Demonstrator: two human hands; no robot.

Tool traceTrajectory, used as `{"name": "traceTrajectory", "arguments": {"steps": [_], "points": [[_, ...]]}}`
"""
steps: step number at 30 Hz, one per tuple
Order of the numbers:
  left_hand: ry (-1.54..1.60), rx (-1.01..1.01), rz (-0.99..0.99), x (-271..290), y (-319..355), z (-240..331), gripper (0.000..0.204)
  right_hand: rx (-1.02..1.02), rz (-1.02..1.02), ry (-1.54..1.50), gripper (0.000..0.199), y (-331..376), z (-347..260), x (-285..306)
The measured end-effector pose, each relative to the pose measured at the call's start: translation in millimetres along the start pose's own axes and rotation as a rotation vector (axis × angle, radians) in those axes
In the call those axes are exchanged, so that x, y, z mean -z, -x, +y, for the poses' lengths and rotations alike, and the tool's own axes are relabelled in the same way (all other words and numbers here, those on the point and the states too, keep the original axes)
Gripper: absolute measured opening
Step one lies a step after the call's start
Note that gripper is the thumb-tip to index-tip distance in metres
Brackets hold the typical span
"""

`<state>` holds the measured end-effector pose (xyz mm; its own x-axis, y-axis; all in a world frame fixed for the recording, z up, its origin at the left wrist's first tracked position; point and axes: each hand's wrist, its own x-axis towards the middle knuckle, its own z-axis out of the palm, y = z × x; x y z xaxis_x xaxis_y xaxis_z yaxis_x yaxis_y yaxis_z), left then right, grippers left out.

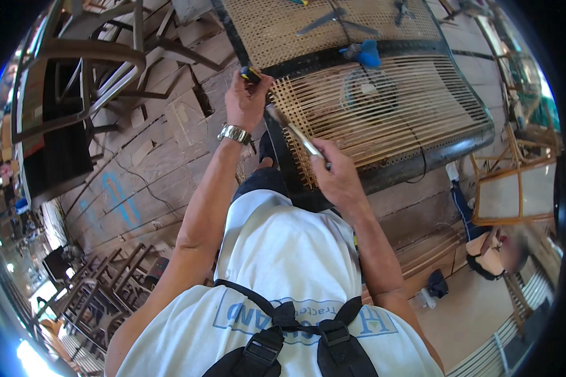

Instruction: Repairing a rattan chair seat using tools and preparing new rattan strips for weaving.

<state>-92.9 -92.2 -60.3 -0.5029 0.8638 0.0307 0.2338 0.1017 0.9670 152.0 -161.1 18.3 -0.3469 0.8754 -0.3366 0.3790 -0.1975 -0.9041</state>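
My left hand [245, 103], wearing a metal watch, is closed around a short tool with a black and yellow handle [251, 75]. The tool's working end is hidden. That hand is at the left edge of a dark frame [287, 151], by the corner of its cane strands [321, 103]. My right hand [337, 174] grips the lower shaft of a hammer [303, 139]. The hammer's head points up and left, over the frame's left rail and a little below my left hand. Short cane ends stick out along this rail.
Beyond a dark crossbar lies a woven cane panel [277, 31] with grey tools [339, 24] on it. A blue object [363, 53] rests on the crossbar. Chair frames [88, 56] stand at left, more [113, 283] lower left. Another person [487, 251] is beside a light-wood frame [516, 195].
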Motion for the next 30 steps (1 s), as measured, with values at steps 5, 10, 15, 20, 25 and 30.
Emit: {"name": "traceTrajectory", "arguments": {"steps": [5, 10, 15, 20, 25, 30], "points": [[-0.136, -0.034, -0.051, -9, 0, 15, 0.029, 0.113, -0.036, 0.092, 0.031, -9, 5, -21], [-0.140, -0.054, -0.087, -11, 5, 12, 0.029, 0.123, -0.101, 0.122, 0.031, -19, 9, -25], [0.055, -0.072, -0.050, 1, 10, 13, 0.024, 0.263, 0.047, 0.114, 0.030, -4, 5, -28], [0.156, 0.012, -0.058, 18, 26, 11, 0.022, 0.092, -0.065, -0.012, 0.033, 32, -13, 10], [0.181, 0.001, -0.031, 9, 20, 10, 0.022, -0.060, 0.114, -0.186, 0.033, 38, 8, 40], [0.092, -0.049, -0.053, -12, 1, 4, 0.027, -0.028, 0.239, -0.074, 0.032, 19, 13, 46]]}}
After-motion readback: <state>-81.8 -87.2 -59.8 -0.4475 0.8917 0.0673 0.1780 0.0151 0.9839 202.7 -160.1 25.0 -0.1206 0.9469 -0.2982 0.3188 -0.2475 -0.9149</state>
